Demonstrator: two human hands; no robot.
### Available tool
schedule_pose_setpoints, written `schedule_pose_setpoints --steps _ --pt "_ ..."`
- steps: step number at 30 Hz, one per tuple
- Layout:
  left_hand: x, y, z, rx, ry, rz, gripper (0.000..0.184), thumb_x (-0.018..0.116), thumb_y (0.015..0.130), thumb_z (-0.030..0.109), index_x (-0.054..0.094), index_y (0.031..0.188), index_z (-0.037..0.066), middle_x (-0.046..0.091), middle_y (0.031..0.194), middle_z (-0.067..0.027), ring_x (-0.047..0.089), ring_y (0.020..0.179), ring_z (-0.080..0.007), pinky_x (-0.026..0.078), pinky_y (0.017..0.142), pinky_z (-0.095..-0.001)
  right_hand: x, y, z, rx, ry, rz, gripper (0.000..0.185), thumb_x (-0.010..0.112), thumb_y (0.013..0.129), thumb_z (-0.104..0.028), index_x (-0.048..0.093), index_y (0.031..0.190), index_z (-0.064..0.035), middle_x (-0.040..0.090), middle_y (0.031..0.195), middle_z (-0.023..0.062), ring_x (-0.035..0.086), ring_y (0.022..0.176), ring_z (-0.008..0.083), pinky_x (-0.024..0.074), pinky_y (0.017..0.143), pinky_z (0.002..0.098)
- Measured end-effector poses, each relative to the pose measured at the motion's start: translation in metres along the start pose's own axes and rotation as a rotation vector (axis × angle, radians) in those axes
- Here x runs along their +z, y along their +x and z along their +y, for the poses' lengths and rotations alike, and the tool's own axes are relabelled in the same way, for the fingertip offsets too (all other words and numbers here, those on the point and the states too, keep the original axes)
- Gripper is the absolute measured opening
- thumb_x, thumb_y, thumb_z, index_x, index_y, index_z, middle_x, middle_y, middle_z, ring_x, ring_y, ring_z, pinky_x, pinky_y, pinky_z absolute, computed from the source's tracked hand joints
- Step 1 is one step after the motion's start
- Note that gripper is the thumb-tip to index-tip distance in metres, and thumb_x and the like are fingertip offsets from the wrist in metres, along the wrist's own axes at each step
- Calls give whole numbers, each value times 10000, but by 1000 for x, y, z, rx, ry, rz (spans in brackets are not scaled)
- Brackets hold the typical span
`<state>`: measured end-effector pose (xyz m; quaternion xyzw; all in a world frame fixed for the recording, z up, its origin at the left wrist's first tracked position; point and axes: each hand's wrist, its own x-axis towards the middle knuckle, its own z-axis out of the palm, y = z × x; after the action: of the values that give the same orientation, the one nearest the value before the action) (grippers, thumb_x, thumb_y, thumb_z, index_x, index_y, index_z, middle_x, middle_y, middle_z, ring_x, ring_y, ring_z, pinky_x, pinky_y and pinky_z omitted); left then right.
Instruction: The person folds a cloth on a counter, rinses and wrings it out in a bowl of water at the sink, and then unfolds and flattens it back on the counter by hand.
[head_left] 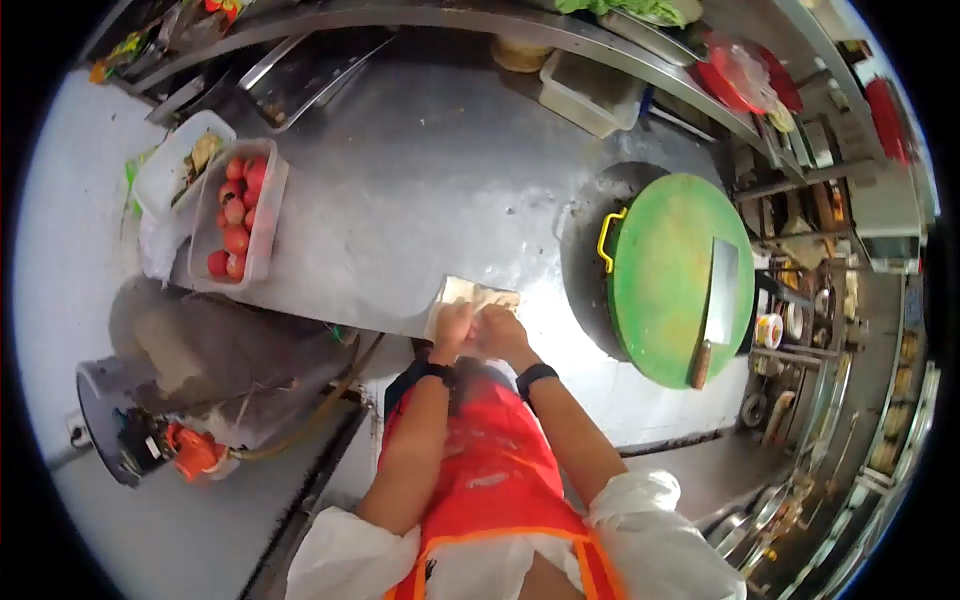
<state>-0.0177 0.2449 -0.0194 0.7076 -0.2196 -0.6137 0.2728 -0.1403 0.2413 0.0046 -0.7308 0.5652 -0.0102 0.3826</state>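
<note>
On the right, 1 round green chopping board [660,285] with 1 yellow handle [604,240] in view, topped by 1 wooden-handled cleaver [722,292]. On the left, 1 clear tub [271,212] of tomatoes [235,210] beside 1 white container [162,175]. Toward the back, 1 pale bin [578,113] near 1 tan pot [519,53]; above, 1 red basket [721,84] and leafy greens [643,7].

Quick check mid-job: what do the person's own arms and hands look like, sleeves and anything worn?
The left hand and right hand are bare, with no gloves seen. Each wrist has a dark band, left and right; whether they are watches, I can't tell. Loose white sleeves bunch near the elbows, leaving the forearms uncovered. I see no clear markings.
</note>
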Motion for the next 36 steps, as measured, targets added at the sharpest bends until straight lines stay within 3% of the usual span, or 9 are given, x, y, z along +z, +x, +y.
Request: schedule_pose_setpoints --steps 2,6,10,18,26,30,32,34,36 --pt "-3 3 -14 135 52 -18 425 408 816 308 539 558 -4 479 436 -59 467 350 -156 369 346 -279 2 -4 2 -89 12 15 288 664 620 -247 501 749 -47 553 764 156 551 780 311 435 689 379" --pt "-6 -12 7 -50 7 -61 398 403 805 286 529 557 1 470 451 -50 450 345 -145 358 340 -260 9 -8 7 -24 82 96 253 667 599 -183 481 727 -69 544 753 148 541 779 318 434 680 394" --pt "-1 -19 3 -39 7 -14 384 414 806 268 529 562 -5 460 450 -54 424 340 -139 356 337 -257 6 -11 9 -75 85 138 250 670 593 -155 483 734 -65 544 798 137 533 823 305 438 690 398" --pt "5 -15 -14 30 -60 4 353 434 794 207 535 538 -14 488 451 -82 447 345 -154 363 337 -270 4 -22 21 -80 85 106 237 636 648 -214 505 810 -100 556 839 101 532 880 288 449 732 382" --pt "16 -23 -13 69 -67 -55 366 420 794 199 545 530 -21 487 432 -85 435 319 -160 360 327 -267 -15 -33 26 100 116 58 260 655 621 -223 515 825 -143 563 853 26 539 892 224 312 754 406" --pt "24 -18 -10 77 45 -111 374 413 798 204 551 533 -22 495 430 -94 444 321 -162 368 331 -271 -18 -42 39 89 100 124 266 662 612 -222 513 820 -151 548 825 1 536 873 212 293 698 388" --pt "28 -15 -11 40 93 -96 384 404 802 207 553 535 -25 504 438 -95 452 325 -162 371 330 -274 -15 -47 46 56 59 304 289 675 590 -222 506 815 -154 531 789 -6 533 841 204 280 683 376" --pt "28 -16 -11 111 66 -139 383 402 800 205 557 540 -29 504 439 -93 452 324 -164 373 332 -275 -21 -52 51 58 75 299 291 687 574 -224 506 791 -156 517 753 -16 532 794 189 270 677 369" --pt "33 -17 -6 70 40 -150 375 409 794 204 556 543 -32 511 450 -96 452 328 -161 371 331 -272 -27 -51 55 157 178 211 233 643 587 -197 501 766 -152 519 798 -8 523 860 208 273 748 396"
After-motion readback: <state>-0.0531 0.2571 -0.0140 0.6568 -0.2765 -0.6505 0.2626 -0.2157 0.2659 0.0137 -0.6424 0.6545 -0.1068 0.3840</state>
